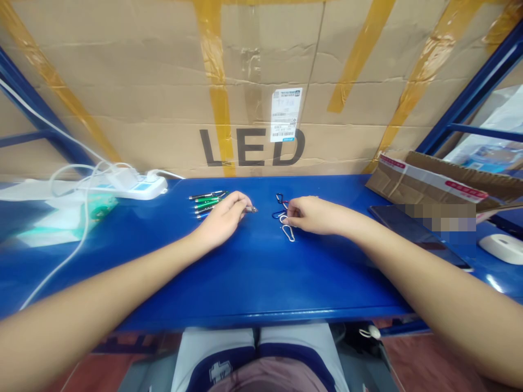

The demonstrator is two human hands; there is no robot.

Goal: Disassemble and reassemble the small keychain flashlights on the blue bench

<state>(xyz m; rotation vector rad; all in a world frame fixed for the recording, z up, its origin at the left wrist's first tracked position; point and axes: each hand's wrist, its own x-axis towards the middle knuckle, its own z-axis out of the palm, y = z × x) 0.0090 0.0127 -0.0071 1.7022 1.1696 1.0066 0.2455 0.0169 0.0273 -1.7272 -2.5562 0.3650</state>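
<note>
My left hand (229,215) is closed around a slim pen (252,209), of which only a metallic end shows past the fingertips. Beside that hand, several pens lie in a row, among them a black pen (204,195) and a green pen (206,206); their right ends are partly behind my hand. My right hand (304,214) pinches a silver carabiner (282,219) at the row of small carabiners. Around its fingers lie a black carabiner (279,197), a blue carabiner (278,214) and another silver carabiner (288,233). A red one is partly hidden by the fingers.
A blue table (245,283) spans the view, with a large cardboard box (163,81) behind it. At left are a power strip (151,188) with white cables and a green-white packet (61,220). At right are an open carton (425,182), a dark tablet-like device (408,231) and a white mouse (502,247).
</note>
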